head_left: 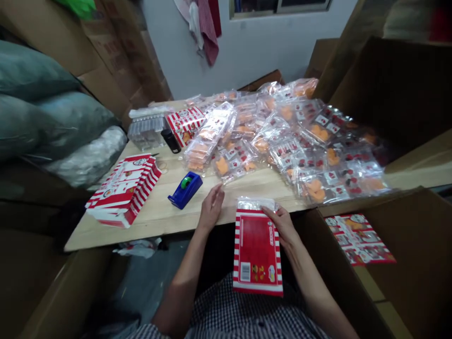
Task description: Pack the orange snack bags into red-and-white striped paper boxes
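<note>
My right hand (280, 221) grips the upper right edge of a red-and-white striped package (257, 252), whose clear plastic top shows above the printed card. The package hangs in front of the table's near edge, back side up, with a barcode at its lower left. To its left, my left hand (212, 207) is at the table edge, apart from the package; its fingers are close together and nothing can be made out in them. A blue tape dispenser (185, 189) with a green roll sits just beyond my left hand.
Clear packets with orange pieces (314, 186) are heaped across the table (165, 219). A stack of striped cards (125, 188) lies left, near a black cylinder (171, 141) and clear boxes (146, 132). An open carton (416, 235) at right holds a printed package (360, 238).
</note>
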The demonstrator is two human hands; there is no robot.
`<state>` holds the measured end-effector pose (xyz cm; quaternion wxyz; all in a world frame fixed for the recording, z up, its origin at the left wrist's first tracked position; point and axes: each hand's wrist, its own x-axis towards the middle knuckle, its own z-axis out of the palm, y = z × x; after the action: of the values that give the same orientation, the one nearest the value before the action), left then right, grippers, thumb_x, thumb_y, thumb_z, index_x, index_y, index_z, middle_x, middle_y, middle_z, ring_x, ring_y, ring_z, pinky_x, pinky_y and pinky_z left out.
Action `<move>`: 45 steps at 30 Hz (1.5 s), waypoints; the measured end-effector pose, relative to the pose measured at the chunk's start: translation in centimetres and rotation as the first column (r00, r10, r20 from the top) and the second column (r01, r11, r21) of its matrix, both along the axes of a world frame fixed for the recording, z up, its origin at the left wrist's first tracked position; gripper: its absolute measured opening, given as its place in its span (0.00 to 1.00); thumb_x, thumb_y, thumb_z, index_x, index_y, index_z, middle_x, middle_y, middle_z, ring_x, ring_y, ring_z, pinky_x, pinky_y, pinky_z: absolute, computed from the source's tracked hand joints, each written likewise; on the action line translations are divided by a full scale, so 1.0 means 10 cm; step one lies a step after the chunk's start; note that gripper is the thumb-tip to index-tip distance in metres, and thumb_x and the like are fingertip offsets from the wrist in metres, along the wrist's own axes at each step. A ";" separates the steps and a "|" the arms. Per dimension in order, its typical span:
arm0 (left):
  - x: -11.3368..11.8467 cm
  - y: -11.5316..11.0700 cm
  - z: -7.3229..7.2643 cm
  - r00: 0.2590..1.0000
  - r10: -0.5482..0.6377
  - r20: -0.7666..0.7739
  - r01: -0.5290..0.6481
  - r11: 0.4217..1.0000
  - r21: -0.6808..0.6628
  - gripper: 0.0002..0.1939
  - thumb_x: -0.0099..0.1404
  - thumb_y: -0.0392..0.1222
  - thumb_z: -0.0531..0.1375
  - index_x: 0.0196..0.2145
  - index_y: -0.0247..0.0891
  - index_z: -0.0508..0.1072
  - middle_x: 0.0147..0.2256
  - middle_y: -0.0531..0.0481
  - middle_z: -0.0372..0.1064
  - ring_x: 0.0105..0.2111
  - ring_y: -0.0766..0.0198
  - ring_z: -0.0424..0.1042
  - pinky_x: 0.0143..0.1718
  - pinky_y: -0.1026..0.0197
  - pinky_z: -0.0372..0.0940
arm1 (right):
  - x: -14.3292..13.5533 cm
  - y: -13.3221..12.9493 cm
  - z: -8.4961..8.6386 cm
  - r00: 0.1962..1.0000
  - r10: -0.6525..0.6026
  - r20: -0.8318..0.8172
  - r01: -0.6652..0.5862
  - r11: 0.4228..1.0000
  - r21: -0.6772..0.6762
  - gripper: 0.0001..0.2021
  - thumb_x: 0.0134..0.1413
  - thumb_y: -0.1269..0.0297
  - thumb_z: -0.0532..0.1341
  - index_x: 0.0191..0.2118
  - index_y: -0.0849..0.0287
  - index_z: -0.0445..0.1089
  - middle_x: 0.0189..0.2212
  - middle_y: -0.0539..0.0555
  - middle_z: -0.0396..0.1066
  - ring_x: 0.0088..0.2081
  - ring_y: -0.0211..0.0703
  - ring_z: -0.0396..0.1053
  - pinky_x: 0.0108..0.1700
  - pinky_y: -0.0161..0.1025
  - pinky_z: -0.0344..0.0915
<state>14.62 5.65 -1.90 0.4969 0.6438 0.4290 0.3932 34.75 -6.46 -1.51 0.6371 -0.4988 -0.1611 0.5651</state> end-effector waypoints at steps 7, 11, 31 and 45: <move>-0.28 -0.87 0.21 0.905 -0.053 0.422 0.286 0.810 -0.512 0.22 0.65 0.49 0.65 0.54 0.37 0.74 0.46 0.42 0.78 0.46 0.52 0.78 0.49 0.53 0.70 | -0.35 -0.20 0.08 0.971 0.237 -0.029 -0.238 0.970 -0.046 0.21 0.44 0.50 0.75 0.40 0.58 0.77 0.35 0.57 0.82 0.36 0.55 0.80 0.42 0.48 0.75; -0.44 -1.07 0.09 0.913 0.037 0.406 0.206 0.818 -0.537 0.19 0.65 0.47 0.65 0.52 0.36 0.76 0.43 0.44 0.79 0.44 0.54 0.78 0.48 0.54 0.70 | -0.48 -0.37 -0.02 0.965 0.254 0.058 -0.255 0.967 0.006 0.21 0.49 0.49 0.73 0.45 0.56 0.76 0.43 0.56 0.81 0.47 0.55 0.77 0.54 0.50 0.70; -0.65 -0.71 0.42 0.810 -0.236 -0.537 0.442 0.847 0.294 0.13 0.72 0.38 0.56 0.47 0.49 0.79 0.62 0.48 0.63 0.66 0.50 0.51 0.64 0.40 0.52 | -0.72 -0.49 -0.07 0.904 0.422 0.072 -0.427 0.902 0.070 0.24 0.53 0.58 0.71 0.56 0.48 0.70 0.52 0.53 0.76 0.51 0.51 0.75 0.54 0.48 0.70; -0.64 -0.69 0.55 0.746 -0.462 -0.480 0.611 0.762 0.215 0.15 0.70 0.39 0.58 0.52 0.50 0.78 0.68 0.51 0.56 0.72 0.51 0.39 0.70 0.35 0.42 | -0.67 -0.54 -0.13 0.915 0.401 0.046 -0.403 0.914 0.045 0.21 0.52 0.57 0.72 0.52 0.51 0.73 0.47 0.54 0.79 0.47 0.52 0.77 0.53 0.50 0.72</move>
<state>8.27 -1.29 3.58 0.3656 0.8862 0.2343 0.1618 28.07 -11.88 -2.77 0.5177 -0.4478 -0.2865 0.6703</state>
